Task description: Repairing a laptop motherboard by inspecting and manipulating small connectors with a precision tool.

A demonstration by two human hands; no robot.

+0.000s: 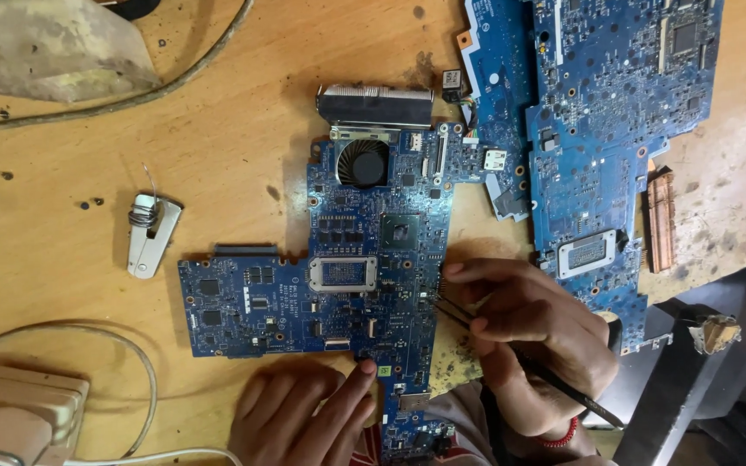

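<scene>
A blue circuit board (338, 276) with a small round fan (363, 162) and a silver heat sink (375, 105) lies flat on the wooden bench. My left hand (300, 414) rests at the board's near edge, fingertips touching it. My right hand (528, 332) pinches thin black tweezers (452, 312), whose tips touch the board's right edge. A red band circles my right wrist.
Two more blue boards (606, 129) overlap at the upper right, beside a copper strip (660, 220). A white clip with wound wire (148, 231) lies to the left. A pale cable (123, 345) and a beige plug block (19, 406) sit at lower left. A dark stand (701, 362) is at lower right.
</scene>
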